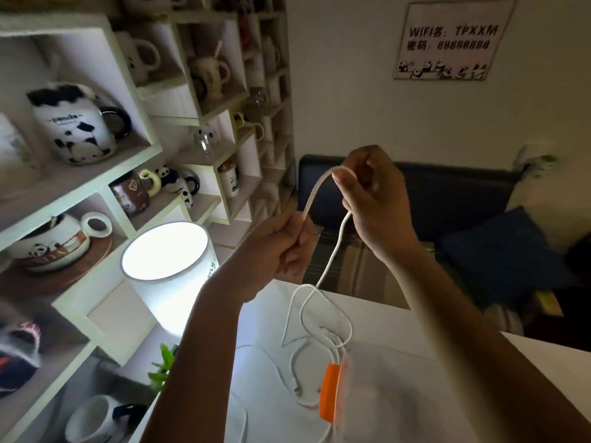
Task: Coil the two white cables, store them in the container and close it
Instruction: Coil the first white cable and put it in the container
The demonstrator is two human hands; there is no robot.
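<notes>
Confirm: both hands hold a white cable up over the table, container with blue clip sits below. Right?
Not quite. The head view shows the container's clip is orange, not blue. The rest stands: left hand and right hand hold a white cable over the table.

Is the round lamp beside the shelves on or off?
On. The lamp glows bright white on its top and side, brighter than the dim shelf next to it.
</notes>
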